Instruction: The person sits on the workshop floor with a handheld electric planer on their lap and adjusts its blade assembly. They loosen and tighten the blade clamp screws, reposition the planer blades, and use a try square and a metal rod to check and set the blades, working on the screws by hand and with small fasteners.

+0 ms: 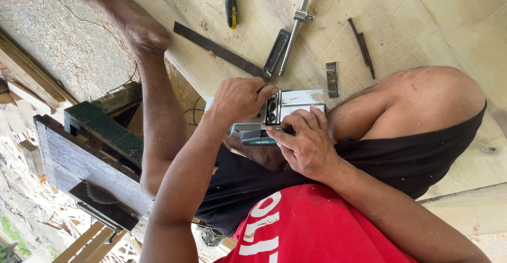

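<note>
Left hand [240, 98] grips a metal power tool [274, 116]; right hand [303, 141] pinches its underside, beside a teal label [259, 141]. Beyond them, a flat steel blade [332, 79] lies on planks [401, 25].

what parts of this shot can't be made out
Head view, the only one:
- Underside of the power planer: covered by the left hand and right hand.
- What the left fingertips press: too small to tell.
- Yellow-handled tool and metal rod: cut off by the top edge.
- Circular saw blade: mostly hidden under the bench.
</note>
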